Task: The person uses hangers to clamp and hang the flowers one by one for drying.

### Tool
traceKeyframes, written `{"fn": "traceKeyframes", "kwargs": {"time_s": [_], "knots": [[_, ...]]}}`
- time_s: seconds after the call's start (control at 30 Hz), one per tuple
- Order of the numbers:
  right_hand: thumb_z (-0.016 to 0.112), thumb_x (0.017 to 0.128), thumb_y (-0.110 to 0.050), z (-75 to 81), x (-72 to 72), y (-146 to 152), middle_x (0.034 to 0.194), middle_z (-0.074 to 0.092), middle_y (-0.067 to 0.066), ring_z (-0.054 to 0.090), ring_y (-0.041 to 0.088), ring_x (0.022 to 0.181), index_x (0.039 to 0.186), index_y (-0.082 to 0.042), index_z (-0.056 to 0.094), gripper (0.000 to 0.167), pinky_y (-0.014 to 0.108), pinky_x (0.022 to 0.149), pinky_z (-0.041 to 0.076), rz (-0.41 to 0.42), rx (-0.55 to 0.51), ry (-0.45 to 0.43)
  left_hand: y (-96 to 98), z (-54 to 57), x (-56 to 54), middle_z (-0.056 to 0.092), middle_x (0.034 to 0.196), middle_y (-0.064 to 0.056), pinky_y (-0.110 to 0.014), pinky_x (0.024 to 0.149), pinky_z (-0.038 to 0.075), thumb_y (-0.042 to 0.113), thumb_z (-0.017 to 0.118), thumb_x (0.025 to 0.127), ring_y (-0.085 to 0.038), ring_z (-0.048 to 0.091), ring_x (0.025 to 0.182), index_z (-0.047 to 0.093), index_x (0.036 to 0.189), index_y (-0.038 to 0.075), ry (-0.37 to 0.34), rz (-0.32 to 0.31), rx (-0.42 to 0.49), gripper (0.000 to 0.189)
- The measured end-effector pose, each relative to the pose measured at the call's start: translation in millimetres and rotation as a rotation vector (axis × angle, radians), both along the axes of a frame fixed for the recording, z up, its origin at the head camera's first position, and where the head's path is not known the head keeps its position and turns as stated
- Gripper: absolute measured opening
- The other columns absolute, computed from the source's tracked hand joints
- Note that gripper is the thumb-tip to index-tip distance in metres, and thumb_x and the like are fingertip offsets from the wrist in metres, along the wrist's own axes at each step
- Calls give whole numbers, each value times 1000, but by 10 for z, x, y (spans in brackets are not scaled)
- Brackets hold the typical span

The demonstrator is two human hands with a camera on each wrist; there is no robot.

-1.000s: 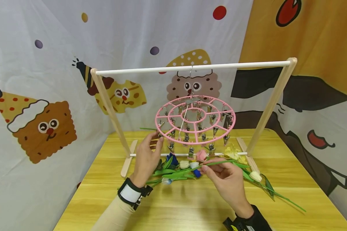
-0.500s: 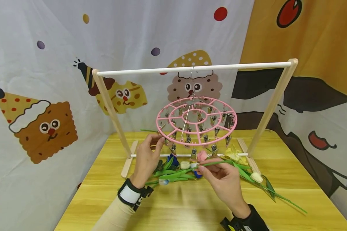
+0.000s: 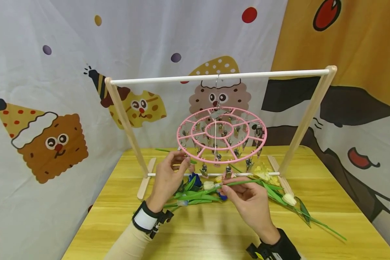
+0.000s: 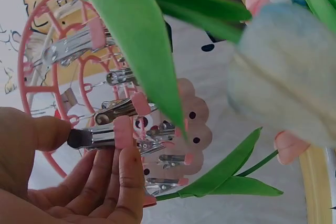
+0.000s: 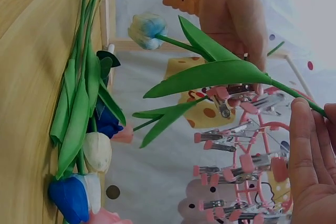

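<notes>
Pinching a small silver metal clip with pink tips (image 4: 105,136), the left hand (image 3: 169,173) is at the near left edge of the round pink plastic rack (image 3: 265,135), thumb on the clip's tail, other fingers tucked beneath. Over on the other side, the right hand (image 3: 251,202) has its fingers closed around the long green stem (image 5: 294,93) of a blue-and-white artificial tulip (image 5: 148,31), holding it above the yellow wood-grained counter (image 3: 195,234), bloom out toward the left wrist.

And there's a pink artificial tulip (image 4: 290,147) too, seemingly hung from a clip right by the left hand, bloom pointing downward. So the step in hand looks like readying a clip for the blue-and-white one, whose stem is not yet in it. Whether the clip's mouth is squeezed apart, nobody can tell from here.

The next move, by the look of it, calls for the left thumb to press that tail, the right hand to feed the stem between the pink tips, then a gentle let-go. Careful, though: the rack hangs by a hook from the pale wooden frame (image 3: 306,121) and could well swing. Below, a white tulip (image 5: 97,151) and a deep-blue flower (image 5: 69,199) lie among green stalks on the counter.
</notes>
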State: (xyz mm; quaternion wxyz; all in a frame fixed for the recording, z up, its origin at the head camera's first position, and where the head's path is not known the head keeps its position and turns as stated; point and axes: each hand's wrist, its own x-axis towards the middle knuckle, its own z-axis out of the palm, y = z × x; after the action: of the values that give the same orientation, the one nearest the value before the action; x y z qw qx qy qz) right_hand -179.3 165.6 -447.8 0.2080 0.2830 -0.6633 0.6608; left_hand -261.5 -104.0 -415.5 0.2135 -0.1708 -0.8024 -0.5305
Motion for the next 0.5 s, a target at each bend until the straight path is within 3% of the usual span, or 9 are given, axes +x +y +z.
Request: {"fn": "traceKeyframes", "kwargs": {"time_s": [0.23,0.5], "knots": [[72,105,20,24,-47,-38,123,84,5,87,18,104,130,16,72,26,38,87,73,2,-24,42,11,34,34,88,109,-3,-42,98,73,25,75,117,-26,86,110,79,136,17,-41,-105,-15,21],[70,103,25,51,-115,-68,125,80,19,88,20,102,131,18,69,29,40,86,74,24,-78,83,71,33,55,85,117,-14,-30,92,71,11,76,115,-31,85,107,76,130,4,-32,-164,-1,17]]}}
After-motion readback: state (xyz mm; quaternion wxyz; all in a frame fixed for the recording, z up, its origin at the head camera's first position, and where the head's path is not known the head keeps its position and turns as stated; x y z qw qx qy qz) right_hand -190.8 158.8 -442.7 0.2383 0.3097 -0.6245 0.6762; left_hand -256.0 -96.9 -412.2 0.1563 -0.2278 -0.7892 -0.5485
